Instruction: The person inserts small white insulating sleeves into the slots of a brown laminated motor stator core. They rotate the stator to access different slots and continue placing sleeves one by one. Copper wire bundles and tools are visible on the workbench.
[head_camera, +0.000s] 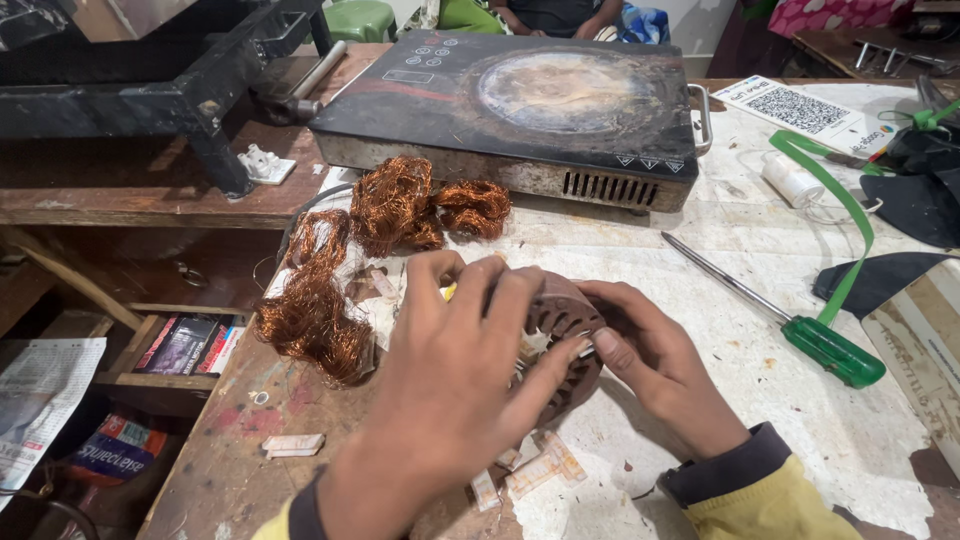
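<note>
Both hands grip a stripped motor stator near the bench's front edge.

Head view: the left hand lies over the stator, its fingers curled across the slotted brown core, and the right hand clamps the core's right side with thumb and fingertips. Tangles of copper wire lie just beside it toward the bench's left edge, and paper slips lie at the front. A green screwdriver rests well apart to the right; an induction cooker sits at the back edge. The winding seems already pulled out, so the slots are probably being cleared or relined; the next move would call for steady, fine fingertip work.
</note>
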